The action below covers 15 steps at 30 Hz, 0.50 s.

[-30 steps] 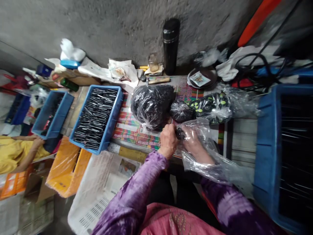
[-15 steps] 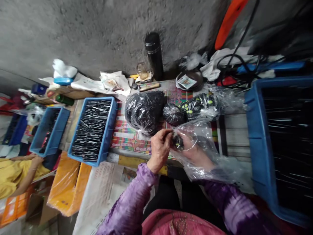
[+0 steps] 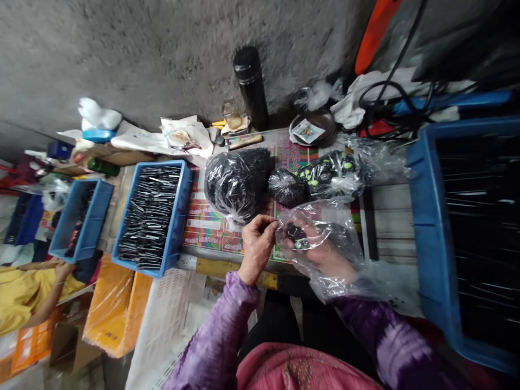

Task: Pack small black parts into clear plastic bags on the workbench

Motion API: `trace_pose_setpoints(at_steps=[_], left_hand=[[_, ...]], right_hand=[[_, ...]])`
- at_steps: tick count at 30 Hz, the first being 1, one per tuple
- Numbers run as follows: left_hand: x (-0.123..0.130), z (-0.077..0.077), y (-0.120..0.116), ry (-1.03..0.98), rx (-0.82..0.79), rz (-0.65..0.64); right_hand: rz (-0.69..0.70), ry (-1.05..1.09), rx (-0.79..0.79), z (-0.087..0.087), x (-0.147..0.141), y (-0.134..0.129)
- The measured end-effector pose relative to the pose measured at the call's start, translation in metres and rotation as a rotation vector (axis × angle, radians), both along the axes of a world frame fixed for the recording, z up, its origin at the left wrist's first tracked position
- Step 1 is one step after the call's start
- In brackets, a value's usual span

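In the centre of the frame, the right hand (image 3: pixel 320 252), under the film of a clear bag (image 3: pixel 347 230), cups small dark pieces (image 3: pixel 296 233) in its grip. The left hand (image 3: pixel 257 246) pinches its fingertips together at the bag's left edge; whether they grasp film, I cannot tell.

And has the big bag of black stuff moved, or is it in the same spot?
No. The big bag sits just beside the blue crate on its left, as before; the view shifted.
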State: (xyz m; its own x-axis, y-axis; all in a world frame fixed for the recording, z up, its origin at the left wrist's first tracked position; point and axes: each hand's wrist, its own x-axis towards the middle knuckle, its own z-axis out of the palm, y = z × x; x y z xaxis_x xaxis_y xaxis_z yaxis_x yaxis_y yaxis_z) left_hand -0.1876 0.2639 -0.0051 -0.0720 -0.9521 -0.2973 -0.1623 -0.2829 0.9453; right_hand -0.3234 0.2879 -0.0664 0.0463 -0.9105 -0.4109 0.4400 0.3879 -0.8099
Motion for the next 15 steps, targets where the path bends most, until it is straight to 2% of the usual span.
trace_pose_setpoints(at_steps=[3, 6, 12, 15], left_hand=[[0.003, -0.007, -0.004, 0.054, 0.06, 0.037], [0.004, -0.017, -0.007, 0.088, 0.107, 0.084], [0.007, -0.03, -0.015, 0.134, 0.168, 0.182], [0.01, -0.033, -0.012, 0.054, 0.169, 0.097]], right_hand=[[0.028, -0.244, 0.147, 0.001, -0.002, -0.001], [0.039, -0.389, 0.256, 0.004, -0.005, 0.003], [0.04, -0.508, 0.361, 0.001, -0.006, 0.018], [0.026, -0.519, 0.376, -0.006, -0.004, 0.026]])
